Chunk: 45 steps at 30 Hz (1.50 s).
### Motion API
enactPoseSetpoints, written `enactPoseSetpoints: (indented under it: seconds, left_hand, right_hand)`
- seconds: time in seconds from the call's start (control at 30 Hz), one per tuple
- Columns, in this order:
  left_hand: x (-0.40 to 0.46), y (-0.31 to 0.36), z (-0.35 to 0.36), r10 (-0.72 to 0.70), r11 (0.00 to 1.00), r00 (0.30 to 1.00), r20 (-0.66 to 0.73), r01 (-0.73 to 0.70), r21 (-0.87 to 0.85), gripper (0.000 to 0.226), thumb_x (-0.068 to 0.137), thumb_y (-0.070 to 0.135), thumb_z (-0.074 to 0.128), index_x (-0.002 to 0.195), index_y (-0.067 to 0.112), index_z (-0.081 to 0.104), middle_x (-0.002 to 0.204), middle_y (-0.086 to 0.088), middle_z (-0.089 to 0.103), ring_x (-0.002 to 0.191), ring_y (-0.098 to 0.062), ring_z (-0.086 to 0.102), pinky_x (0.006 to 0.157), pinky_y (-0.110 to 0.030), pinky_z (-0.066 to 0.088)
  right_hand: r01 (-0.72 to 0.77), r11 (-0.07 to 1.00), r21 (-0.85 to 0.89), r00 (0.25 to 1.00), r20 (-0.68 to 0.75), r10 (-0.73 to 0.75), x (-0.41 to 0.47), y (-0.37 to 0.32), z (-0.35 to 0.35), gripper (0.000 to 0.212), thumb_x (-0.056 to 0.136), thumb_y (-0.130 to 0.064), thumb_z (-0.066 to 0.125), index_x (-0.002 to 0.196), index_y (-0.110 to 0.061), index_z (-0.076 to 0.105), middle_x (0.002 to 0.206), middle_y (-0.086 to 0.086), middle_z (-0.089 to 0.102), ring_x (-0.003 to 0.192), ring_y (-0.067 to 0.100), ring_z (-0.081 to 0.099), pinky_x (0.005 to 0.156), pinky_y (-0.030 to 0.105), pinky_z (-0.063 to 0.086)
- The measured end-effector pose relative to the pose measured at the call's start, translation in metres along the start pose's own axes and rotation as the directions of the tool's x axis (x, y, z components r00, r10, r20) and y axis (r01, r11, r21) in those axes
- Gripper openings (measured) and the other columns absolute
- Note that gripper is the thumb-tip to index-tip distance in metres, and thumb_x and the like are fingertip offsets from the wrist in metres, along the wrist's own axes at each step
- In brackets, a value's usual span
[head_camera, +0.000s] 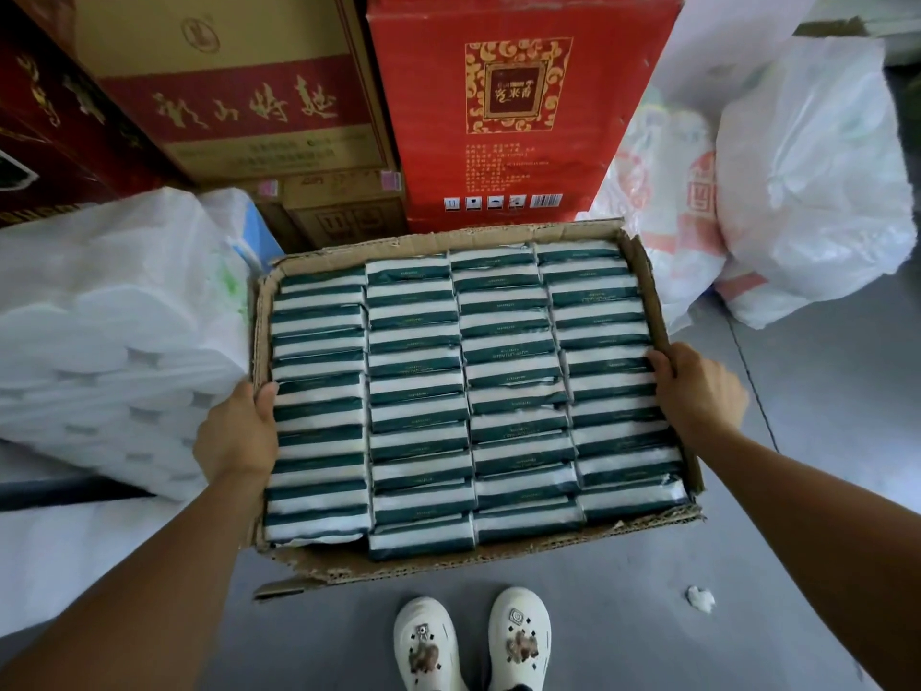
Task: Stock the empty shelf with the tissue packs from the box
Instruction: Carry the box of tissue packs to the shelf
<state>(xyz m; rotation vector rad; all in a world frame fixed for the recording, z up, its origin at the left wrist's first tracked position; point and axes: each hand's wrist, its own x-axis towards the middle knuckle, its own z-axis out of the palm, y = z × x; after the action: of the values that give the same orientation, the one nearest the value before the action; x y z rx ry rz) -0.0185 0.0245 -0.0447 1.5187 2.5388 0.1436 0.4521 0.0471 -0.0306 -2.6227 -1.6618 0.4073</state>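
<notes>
On the grey floor, a cardboard box (pixel 663 311) packed with tissue packs (pixel 418 391) is being gripped at both side walls.

Left hand (pixel 236 433) is clasping the left rim, thumb hooked over the edge; right hand (pixel 697 386) is clasping the right rim, thumb lying inside against the packs. Green-and-white packs are sitting in four rows, filling the box, just ahead of white shoes (pixel 473 640).

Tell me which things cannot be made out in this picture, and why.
- Shelf to stock: nowhere in the head view.
- Left hand fingers: behind the box wall; only the thumb shows.
- Packs under the top layer of tissue packs: covered.
- Pack print: too small.
- Red carton top: cut off by the edge.
</notes>
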Motion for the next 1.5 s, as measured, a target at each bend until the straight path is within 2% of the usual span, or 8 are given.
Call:
enactPoseSetpoints:
  seconds: [0.23, 0.33, 0.53, 0.7, 0.87, 1.13, 1.27, 1.5]
  left_hand:
    - [-0.014, -0.002, -0.015, 0.063, 0.998, 0.998, -0.019, -0.062, 0.020, 0.044, 0.103, 0.035, 0.040, 0.084, 0.000, 0.058, 0.078, -0.026, 0.063, 0.072, -0.042, 0.058, 0.060, -0.038, 0.036]
    - [-0.028, -0.003, -0.036, 0.064, 0.998, 0.998, -0.024, -0.064, 0.005, 0.042, 0.101, 0.034, 0.047, 0.072, 0.005, 0.055, 0.068, -0.021, 0.060, 0.060, -0.030, 0.047, 0.055, -0.034, 0.034]
    - [-0.061, -0.004, -0.092, 0.024, 0.999, 0.999, -0.031, -0.025, -0.038, 0.047, 0.098, 0.042, 0.049, 0.058, 0.016, 0.049, 0.056, -0.005, 0.051, 0.054, -0.028, 0.048, 0.049, -0.026, 0.032]
    - [-0.087, -0.008, -0.148, 0.020, 0.994, 0.999, -0.035, -0.023, -0.110, 0.044, 0.098, 0.040, 0.052, 0.062, 0.016, 0.052, 0.061, -0.007, 0.054, 0.056, -0.029, 0.050, 0.051, -0.030, 0.039]
    - [-0.104, -0.006, -0.214, -0.017, 0.971, 1.000, -0.020, 0.012, -0.240, 0.041, 0.098, 0.031, 0.055, 0.061, 0.014, 0.046, 0.060, -0.005, 0.051, 0.059, -0.026, 0.050, 0.051, -0.029, 0.032]
    - [-0.114, -0.038, -0.300, 0.052, 0.954, 0.997, -0.065, -0.069, -0.292, 0.048, 0.094, 0.020, 0.063, 0.053, 0.021, 0.039, 0.051, -0.002, 0.046, 0.051, -0.025, 0.050, 0.053, -0.030, 0.034]
    - [-0.128, -0.056, -0.331, -0.089, 0.954, 0.992, -0.086, 0.060, -0.295, 0.038, 0.093, 0.030, 0.062, 0.059, 0.016, 0.053, 0.061, -0.006, 0.057, 0.061, -0.029, 0.056, 0.053, -0.029, 0.036]
    - [-0.169, -0.088, -0.366, -0.320, 0.900, 0.937, -0.140, 0.255, -0.353, 0.031, 0.097, 0.034, 0.054, 0.076, 0.013, 0.062, 0.078, -0.010, 0.064, 0.077, -0.033, 0.060, 0.066, -0.036, 0.046]
  right_hand:
    - [0.039, 0.997, -0.059, 0.999, -0.012, -0.040, -0.006, 0.013, -0.017, 0.035, 0.099, -0.043, 0.043, 0.081, -0.015, 0.053, 0.072, 0.006, 0.052, 0.066, 0.030, 0.047, 0.059, 0.033, 0.036]
    - [0.061, 0.998, -0.034, 0.998, -0.008, -0.061, -0.012, 0.023, -0.040, 0.037, 0.096, -0.044, 0.048, 0.074, -0.015, 0.056, 0.068, 0.005, 0.056, 0.067, 0.031, 0.052, 0.057, 0.032, 0.037]
    - [-0.015, 0.999, 0.030, 1.000, 0.004, 0.015, -0.041, 0.026, -0.107, 0.038, 0.092, -0.043, 0.055, 0.066, -0.015, 0.057, 0.063, 0.001, 0.055, 0.066, 0.029, 0.054, 0.057, 0.030, 0.038]
    - [-0.025, 0.994, 0.111, 1.000, 0.001, 0.025, -0.065, 0.024, -0.168, 0.036, 0.090, -0.041, 0.059, 0.066, -0.014, 0.059, 0.064, 0.001, 0.057, 0.066, 0.029, 0.054, 0.055, 0.029, 0.037]
    - [0.048, 0.995, 0.087, 0.999, -0.010, -0.047, -0.088, 0.010, -0.228, 0.035, 0.092, -0.043, 0.055, 0.068, -0.019, 0.062, 0.066, 0.000, 0.058, 0.065, 0.027, 0.055, 0.058, 0.030, 0.039]
    - [0.148, 0.985, 0.084, 0.988, -0.067, -0.143, -0.120, -0.029, -0.290, 0.034, 0.092, -0.044, 0.056, 0.068, -0.020, 0.061, 0.068, 0.004, 0.060, 0.066, 0.029, 0.056, 0.059, 0.032, 0.044]
    - [0.227, 0.969, 0.097, 0.973, -0.075, -0.220, -0.129, -0.059, -0.312, 0.035, 0.093, -0.045, 0.054, 0.067, -0.022, 0.059, 0.070, 0.005, 0.061, 0.066, 0.028, 0.056, 0.057, 0.031, 0.044]
    - [0.427, 0.902, 0.069, 0.902, -0.107, -0.419, -0.137, -0.120, -0.335, 0.043, 0.093, -0.049, 0.046, 0.063, -0.020, 0.056, 0.064, 0.004, 0.058, 0.063, 0.029, 0.055, 0.058, 0.031, 0.044]
